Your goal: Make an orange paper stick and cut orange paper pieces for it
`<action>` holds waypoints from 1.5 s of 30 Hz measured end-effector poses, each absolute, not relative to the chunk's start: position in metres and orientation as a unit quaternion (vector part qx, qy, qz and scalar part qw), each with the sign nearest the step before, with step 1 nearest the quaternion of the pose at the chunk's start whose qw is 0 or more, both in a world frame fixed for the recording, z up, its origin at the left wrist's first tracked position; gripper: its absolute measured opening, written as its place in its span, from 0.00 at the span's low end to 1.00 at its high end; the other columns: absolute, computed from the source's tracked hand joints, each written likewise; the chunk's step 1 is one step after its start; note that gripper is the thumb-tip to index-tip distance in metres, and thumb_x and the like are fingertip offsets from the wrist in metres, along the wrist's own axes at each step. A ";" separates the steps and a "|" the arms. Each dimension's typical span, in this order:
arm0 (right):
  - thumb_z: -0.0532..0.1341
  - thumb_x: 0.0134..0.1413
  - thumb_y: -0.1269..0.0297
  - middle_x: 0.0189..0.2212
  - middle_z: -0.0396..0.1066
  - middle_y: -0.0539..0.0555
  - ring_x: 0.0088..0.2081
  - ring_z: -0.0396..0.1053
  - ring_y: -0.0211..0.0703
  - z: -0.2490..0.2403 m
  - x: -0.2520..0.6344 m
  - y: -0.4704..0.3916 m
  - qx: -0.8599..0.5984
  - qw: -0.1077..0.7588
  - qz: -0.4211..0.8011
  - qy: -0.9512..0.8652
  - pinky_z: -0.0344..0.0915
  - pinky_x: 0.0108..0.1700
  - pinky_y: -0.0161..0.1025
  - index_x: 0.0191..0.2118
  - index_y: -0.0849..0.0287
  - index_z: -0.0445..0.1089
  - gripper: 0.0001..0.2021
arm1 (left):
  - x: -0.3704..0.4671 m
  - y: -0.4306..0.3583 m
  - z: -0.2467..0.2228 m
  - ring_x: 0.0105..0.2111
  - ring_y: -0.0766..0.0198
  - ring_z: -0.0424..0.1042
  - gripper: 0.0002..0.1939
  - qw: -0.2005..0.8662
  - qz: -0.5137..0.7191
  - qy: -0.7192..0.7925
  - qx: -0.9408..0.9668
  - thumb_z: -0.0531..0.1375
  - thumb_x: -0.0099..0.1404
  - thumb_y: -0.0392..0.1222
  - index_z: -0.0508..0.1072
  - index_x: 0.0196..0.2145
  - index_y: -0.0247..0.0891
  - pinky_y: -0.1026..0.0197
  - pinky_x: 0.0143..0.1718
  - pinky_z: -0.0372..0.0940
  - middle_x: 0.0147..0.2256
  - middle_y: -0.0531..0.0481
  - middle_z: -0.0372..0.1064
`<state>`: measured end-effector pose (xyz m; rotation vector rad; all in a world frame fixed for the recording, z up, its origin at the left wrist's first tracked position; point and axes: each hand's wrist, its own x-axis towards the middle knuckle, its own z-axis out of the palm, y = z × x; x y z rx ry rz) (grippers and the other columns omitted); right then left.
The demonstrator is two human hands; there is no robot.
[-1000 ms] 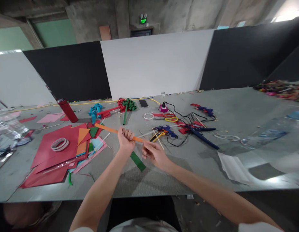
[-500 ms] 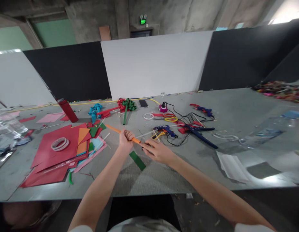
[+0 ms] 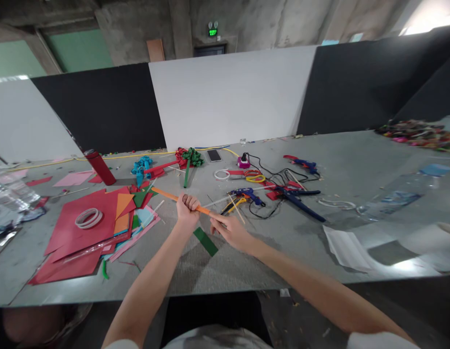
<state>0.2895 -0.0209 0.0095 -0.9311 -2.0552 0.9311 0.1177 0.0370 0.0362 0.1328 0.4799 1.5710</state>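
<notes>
L hand (image 3: pixel 188 207) is a closed fist, fingers wrapped round the orange strip (image 3: pixel 203 210); R hand (image 3: pixel 228 231) is part-curled, thumb & fingertips pinching the strip's near end. Strip is held above the worktop (image 3: pixel 283 257), approx. mid-width, slanting from the R fingers up past the L fist twd the far L corner; can't tell if it's flat or rolled. Green strip (image 3: pixel 206 242) lies flat just below the hands, twd the near edge. Twd the near L corner: red paper (image 3: pixel 70 228) in a stack, tape roll (image 3: pixel 88 218) on top, orange, green, blue & pink bits along its R side. Red flask (image 3: pixel 100 167) stands behind the stack, no label legible. Along the far edge, L to R: blue bow (image 3: pixel 141 166), green bow (image 3: pixel 192 157) w/ its stem twd the near edge, phone (image 3: pixel 213 155) lying flat, purple adaptor (image 3: pixel 242 161) w/ black plug & cord. Nearer, R of the hands: blue glue gun (image 3: pixel 248 195), yellow cutter (image 3: pixel 235 205) & dark pliers (image 3: pixel 301 203), no brands readable. Clear bottle (image 3: pixel 392 199) lies on its side twd the R end; its blue label is too blurred to read. On the wall beyond the far edge, a lit green sign (image 3: pixel 212 33) reads EXIT; chars above it n/legible.
</notes>
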 end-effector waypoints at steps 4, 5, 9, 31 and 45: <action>0.51 0.69 0.49 0.22 0.73 0.49 0.22 0.62 0.38 0.008 0.281 -0.021 -0.329 0.387 0.494 -0.706 0.61 0.28 0.35 0.60 0.61 0.70 0.25 | 0.115 0.039 0.036 0.14 0.73 0.39 0.26 0.669 0.706 0.227 0.057 0.48 0.76 0.41 0.38 0.22 0.39 0.68 0.15 0.40 0.16 0.60 0.33; 0.52 0.68 0.49 0.21 0.73 0.50 0.22 0.62 0.38 0.007 0.279 -0.020 -0.319 0.394 0.518 -0.688 0.61 0.28 0.35 0.60 0.62 0.70 0.26 | 0.115 0.040 0.035 0.14 0.73 0.39 0.26 0.667 0.706 0.232 0.057 0.48 0.76 0.41 0.38 0.22 0.39 0.68 0.15 0.40 0.16 0.60 0.33; 0.54 0.66 0.46 0.19 0.71 0.50 0.20 0.61 0.38 0.001 0.274 -0.019 -0.298 0.408 0.581 -0.639 0.59 0.26 0.35 0.59 0.65 0.70 0.29 | 0.113 0.043 0.032 0.14 0.73 0.39 0.27 0.661 0.707 0.241 0.069 0.51 0.75 0.42 0.39 0.22 0.40 0.67 0.15 0.40 0.17 0.61 0.33; 0.65 0.54 0.44 0.26 0.62 0.47 0.27 0.59 0.39 0.018 0.327 0.026 -0.377 0.603 0.391 -0.584 0.59 0.29 0.36 0.47 0.56 0.70 0.23 | 0.115 0.011 0.050 0.10 0.75 0.43 0.29 0.680 0.123 0.417 0.590 0.67 0.59 0.60 0.56 0.17 0.42 0.68 0.10 0.37 0.12 0.60 0.47; 0.65 0.53 0.40 0.19 0.58 0.46 0.21 0.54 0.36 0.022 0.326 0.020 -0.383 0.652 0.385 -0.530 0.53 0.25 0.37 0.31 0.56 0.69 0.21 | 0.126 0.011 0.032 0.12 0.69 0.57 0.25 0.630 0.172 0.390 0.649 0.65 0.62 0.57 0.60 0.17 0.41 0.65 0.14 0.52 0.13 0.54 0.57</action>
